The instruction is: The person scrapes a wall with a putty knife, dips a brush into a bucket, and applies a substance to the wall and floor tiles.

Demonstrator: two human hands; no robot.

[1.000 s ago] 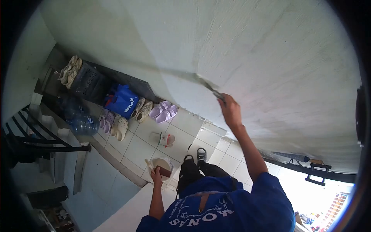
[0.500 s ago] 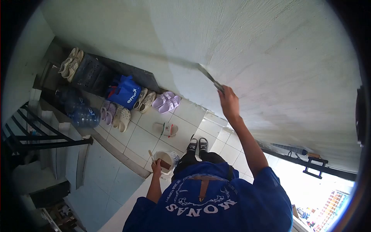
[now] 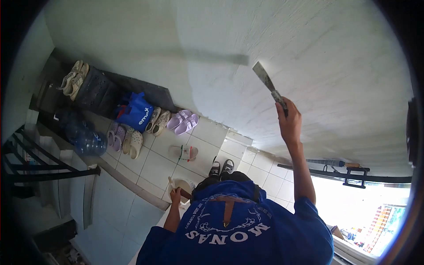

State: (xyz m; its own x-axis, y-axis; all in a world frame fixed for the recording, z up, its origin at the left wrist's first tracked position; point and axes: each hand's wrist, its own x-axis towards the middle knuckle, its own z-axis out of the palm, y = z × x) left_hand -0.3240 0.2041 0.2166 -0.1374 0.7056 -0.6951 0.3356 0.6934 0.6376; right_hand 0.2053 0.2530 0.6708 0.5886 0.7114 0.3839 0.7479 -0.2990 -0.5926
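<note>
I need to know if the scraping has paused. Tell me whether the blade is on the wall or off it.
Off. The blade in the right hand points up clear of the wall, with bare plaster visible around its tip.

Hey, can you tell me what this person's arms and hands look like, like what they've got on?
Both arms come out of short blue sleeves, part of a blue shirt with white lettering and a white drawing printed on it. Below the sleeves the arms are bare. The left hand and right hand wear no gloves; no watch or ring shows.
</note>
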